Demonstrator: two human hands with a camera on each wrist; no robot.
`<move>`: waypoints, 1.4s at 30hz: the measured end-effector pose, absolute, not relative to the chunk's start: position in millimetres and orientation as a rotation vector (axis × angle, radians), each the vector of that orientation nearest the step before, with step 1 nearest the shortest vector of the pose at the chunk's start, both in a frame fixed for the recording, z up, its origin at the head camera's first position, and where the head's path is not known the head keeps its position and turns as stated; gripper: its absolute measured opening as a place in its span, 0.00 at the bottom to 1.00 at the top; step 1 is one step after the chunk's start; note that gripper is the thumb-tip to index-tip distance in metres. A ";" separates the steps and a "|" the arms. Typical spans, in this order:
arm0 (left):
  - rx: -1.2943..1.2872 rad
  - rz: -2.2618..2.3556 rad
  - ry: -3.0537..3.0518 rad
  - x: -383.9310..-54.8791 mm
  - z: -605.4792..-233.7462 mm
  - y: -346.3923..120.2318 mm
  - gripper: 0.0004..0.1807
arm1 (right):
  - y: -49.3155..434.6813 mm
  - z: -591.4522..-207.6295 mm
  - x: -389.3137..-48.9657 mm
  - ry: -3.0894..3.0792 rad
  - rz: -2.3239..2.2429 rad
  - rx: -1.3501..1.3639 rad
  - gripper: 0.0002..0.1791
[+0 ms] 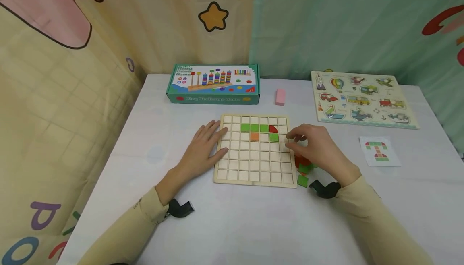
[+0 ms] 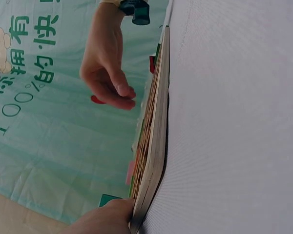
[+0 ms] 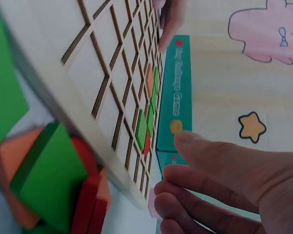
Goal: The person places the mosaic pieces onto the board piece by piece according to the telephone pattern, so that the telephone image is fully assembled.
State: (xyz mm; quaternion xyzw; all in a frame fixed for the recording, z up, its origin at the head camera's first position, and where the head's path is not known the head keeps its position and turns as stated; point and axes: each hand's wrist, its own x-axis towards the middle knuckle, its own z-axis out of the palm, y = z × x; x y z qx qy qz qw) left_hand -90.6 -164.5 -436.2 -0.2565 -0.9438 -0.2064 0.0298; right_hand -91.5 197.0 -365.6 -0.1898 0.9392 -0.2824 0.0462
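A wooden grid board (image 1: 239, 165) lies on the table. Along its second row sit green squares (image 1: 255, 128) and a red quarter-round piece (image 1: 273, 129). One row lower are an orange square (image 1: 255, 136) and another green square (image 1: 274, 137). My left hand (image 1: 198, 151) rests on the board's left edge, fingers spread. Over the right edge hovers my right hand (image 1: 314, 145), fingers loosely bent; the right wrist view shows a gap between thumb and index finger, with no piece visible there. Below it, loose green, red and orange pieces (image 3: 51, 178) lie beside the board, partly hidden in the head view.
A pattern card (image 1: 379, 151) lies on the right. Farther back are a Ring Challenge Game box (image 1: 214, 84), a pink block (image 1: 280, 96) and a vehicle puzzle board (image 1: 364, 100). Printed curtains (image 1: 174, 23) stand behind the table.
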 end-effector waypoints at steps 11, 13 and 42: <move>-0.797 -0.630 -2.907 -90.2 -436.7 -163.8 0.37 | 242.4 -381.5 -72.6 2.832 -0.893 -0.605 0.30; -0.798 -0.628 -2.911 -90.1 -435.6 -164.0 0.36 | 244.9 -385.1 -71.7 2.833 -0.895 -0.622 0.29; -0.788 -0.617 -2.941 -89.7 -434.5 -165.4 0.37 | 256.9 -399.0 -71.8 2.942 -0.965 -0.589 0.16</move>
